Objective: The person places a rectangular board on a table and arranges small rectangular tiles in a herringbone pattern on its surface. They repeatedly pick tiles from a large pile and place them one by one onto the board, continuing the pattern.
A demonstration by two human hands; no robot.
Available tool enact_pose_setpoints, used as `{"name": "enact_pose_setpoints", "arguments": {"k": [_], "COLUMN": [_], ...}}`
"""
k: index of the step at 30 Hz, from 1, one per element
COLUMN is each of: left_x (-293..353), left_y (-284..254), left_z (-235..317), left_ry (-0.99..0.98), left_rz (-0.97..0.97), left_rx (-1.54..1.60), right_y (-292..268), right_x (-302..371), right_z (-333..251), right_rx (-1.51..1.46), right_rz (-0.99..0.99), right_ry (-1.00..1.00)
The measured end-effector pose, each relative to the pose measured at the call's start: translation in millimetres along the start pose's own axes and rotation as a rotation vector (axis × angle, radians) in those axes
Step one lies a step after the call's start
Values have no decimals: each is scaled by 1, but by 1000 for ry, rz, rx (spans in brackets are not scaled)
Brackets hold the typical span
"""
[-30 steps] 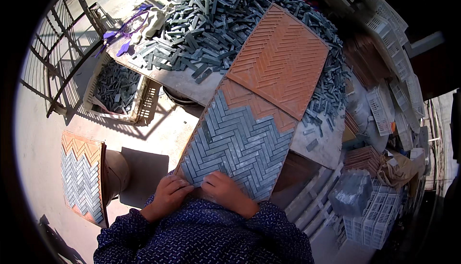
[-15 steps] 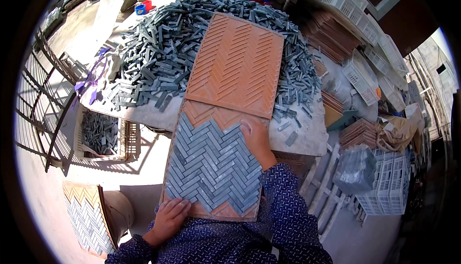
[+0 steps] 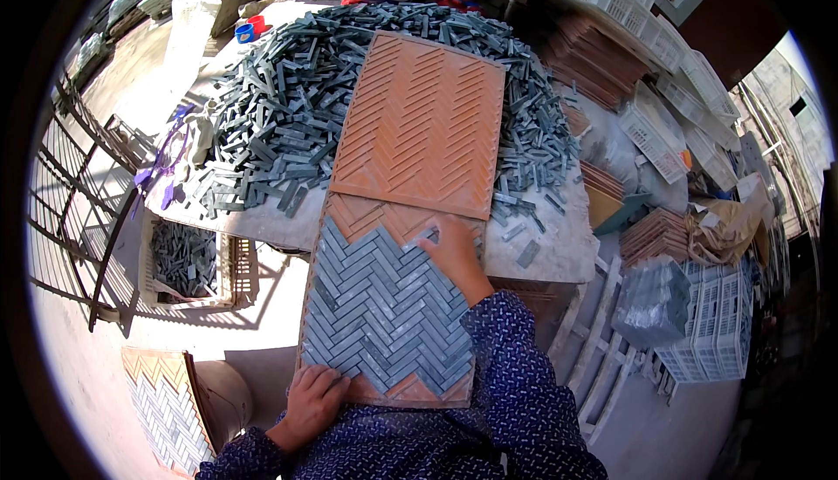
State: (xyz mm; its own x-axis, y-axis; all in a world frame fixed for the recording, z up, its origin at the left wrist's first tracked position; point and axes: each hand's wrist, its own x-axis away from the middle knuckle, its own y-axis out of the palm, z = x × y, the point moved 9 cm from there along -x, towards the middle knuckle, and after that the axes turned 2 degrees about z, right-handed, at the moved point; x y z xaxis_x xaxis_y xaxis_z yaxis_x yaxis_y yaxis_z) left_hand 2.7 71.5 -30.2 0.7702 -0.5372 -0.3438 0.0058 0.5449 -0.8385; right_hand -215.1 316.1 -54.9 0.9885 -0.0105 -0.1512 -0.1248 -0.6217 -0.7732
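A clay-coloured mould tray (image 3: 358,216) lies before me, its lower end at my body. Narrow grey stone tile strips (image 3: 384,305) fill most of it in a herringbone pattern. My right hand (image 3: 458,262) is closed at the pattern's upper right edge, thumb and forefinger pinched round a grey strip's end, partly hidden by the fingers. My left hand (image 3: 314,400) curls over the tray's lower left corner, fingertips by the lowest strips. A second, unfilled orange mould (image 3: 423,122) with herringbone ridges overlaps the tray's far end.
A large heap of loose grey strips (image 3: 288,105) covers the table (image 3: 559,249). A crate of strips (image 3: 183,262) stands left, above a filled mould (image 3: 170,410). Metal railing (image 3: 78,209) borders the far left. White crates (image 3: 711,323), a wrapped stack (image 3: 650,301) and stacked moulds (image 3: 585,61) stand right.
My right hand has shifted slightly left along the pattern's top edge, its thumb and forefinger now pinched. My left fingers have curled more at the corner. The whole view has shifted a little.
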Motion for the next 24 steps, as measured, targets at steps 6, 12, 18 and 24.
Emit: {"name": "enact_pose_setpoints", "arguments": {"k": [6, 12, 18, 24], "left_x": [-7, -13, -4, -2], "left_y": [6, 5, 3, 12], "left_z": [6, 8, 4, -3], "left_ry": [8, 40, -6, -24], "left_rz": [71, 103, 82, 72], "left_rx": [-58, -29, 4, 47], "right_y": [3, -23, -65, -31], "right_x": [-7, -7, 75, 208], "right_z": [8, 16, 34, 2], "right_rx": [-94, -331, -733, -740], "right_rz": [-21, -131, -77, -290], "right_ry": [-57, 28, 249, 479]}}
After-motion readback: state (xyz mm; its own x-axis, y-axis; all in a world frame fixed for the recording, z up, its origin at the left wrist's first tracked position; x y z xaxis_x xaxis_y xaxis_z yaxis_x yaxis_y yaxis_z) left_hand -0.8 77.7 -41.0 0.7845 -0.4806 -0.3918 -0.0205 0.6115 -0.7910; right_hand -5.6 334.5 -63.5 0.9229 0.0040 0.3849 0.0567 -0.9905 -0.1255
